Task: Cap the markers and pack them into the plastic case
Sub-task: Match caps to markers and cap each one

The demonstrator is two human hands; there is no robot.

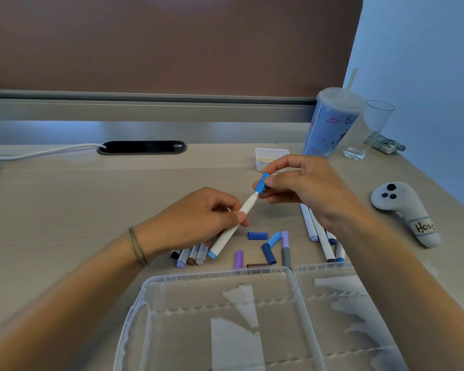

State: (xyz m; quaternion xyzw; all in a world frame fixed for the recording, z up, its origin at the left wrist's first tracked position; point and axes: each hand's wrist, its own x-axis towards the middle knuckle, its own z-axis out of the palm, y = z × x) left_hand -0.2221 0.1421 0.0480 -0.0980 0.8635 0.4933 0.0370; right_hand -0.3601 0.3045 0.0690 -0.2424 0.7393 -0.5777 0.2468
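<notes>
My left hand (204, 218) grips a white marker (232, 231) with a light blue end, tilted up to the right. My right hand (303, 186) pinches a light blue cap (261, 183) right at the marker's tip. Loose caps lie on the desk below: a blue cap (257, 235), a purple cap (238, 259), a dark blue cap (269, 253). One bunch of markers (190, 257) lies under my left hand, another bunch (322, 241) under my right wrist. The clear plastic case (156, 290) lies open at the near edge, with no markers in it.
A blue tumbler (331, 124) with a straw, a drinking glass (370, 129) and a small white tub (271, 158) stand at the back right. A grey plush toy (405, 210) lies at the right. A cable port (142, 147) sits in the desk at the back.
</notes>
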